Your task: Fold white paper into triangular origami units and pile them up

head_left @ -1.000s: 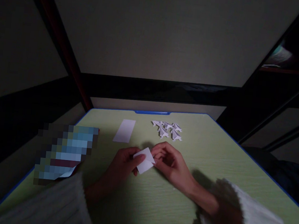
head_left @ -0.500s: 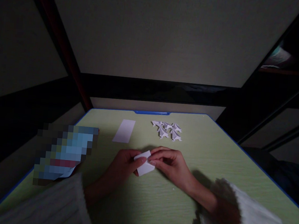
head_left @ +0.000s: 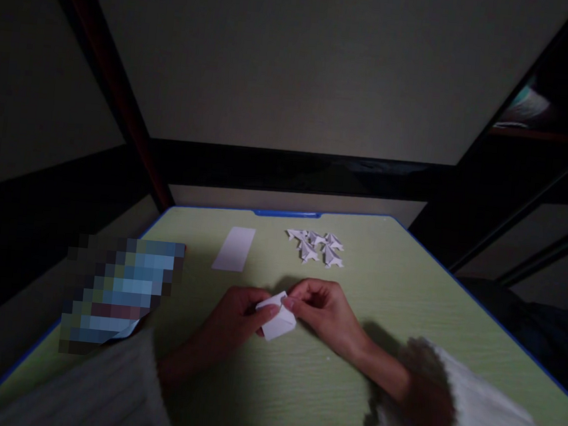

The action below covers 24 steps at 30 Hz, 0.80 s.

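Note:
A small piece of folded white paper (head_left: 279,325) is held between my two hands, just above the table. My left hand (head_left: 242,316) pinches its left side, thumb on top and fingers beneath. At its upper right edge, the thumb and fingers of my right hand (head_left: 322,307) are closed on a corner of the paper. Several folded white paper figures (head_left: 315,246) sit grouped on the table beyond my hands. A flat white paper sheet (head_left: 234,248) lies beyond my left hand.
The light green table (head_left: 396,297) has a blue rim and a blue strip (head_left: 288,214) at its far edge. A blurred-out blue item (head_left: 128,292) lies at the left edge. Behind the table stands a pale panel (head_left: 303,61); a dark shelf is at the right.
The folded paper has turned a little and shifted slightly toward me. My right fingers have moved on its upper edge. The figures and the flat sheet lie as before.

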Available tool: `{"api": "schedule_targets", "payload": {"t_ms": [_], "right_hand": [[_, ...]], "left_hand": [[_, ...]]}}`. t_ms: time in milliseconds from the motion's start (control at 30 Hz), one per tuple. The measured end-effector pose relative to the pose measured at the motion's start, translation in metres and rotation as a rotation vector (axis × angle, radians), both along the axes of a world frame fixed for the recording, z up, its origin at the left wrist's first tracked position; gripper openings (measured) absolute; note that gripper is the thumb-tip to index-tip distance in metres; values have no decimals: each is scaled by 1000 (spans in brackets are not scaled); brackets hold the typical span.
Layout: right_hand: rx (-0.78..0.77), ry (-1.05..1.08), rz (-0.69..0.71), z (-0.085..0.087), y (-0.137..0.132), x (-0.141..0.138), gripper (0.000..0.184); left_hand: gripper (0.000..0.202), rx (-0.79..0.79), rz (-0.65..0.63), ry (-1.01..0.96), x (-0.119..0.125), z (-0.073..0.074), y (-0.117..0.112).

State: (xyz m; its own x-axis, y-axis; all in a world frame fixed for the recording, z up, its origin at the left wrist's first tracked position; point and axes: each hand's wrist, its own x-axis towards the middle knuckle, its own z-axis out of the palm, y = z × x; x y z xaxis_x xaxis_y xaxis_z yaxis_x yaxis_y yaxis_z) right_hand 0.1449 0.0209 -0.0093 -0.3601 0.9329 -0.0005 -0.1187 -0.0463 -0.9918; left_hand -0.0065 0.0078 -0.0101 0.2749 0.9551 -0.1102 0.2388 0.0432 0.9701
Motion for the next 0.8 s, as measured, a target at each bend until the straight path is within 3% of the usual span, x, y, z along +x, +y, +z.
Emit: {"api": "schedule_targets", "payload": {"t_ms": [267,533,800], "right_hand": [[10,6,7,-2,0,-1,17],[79,-81,1,-3,-2,-1,21],[103,-116,-6,-7,1,-2,27]], "left_hand": [[15,-10,-26,-2,0,1,-1],[26,84,-34,164,2,1,-1],[28,94,-24,152,2,0,0]]}}
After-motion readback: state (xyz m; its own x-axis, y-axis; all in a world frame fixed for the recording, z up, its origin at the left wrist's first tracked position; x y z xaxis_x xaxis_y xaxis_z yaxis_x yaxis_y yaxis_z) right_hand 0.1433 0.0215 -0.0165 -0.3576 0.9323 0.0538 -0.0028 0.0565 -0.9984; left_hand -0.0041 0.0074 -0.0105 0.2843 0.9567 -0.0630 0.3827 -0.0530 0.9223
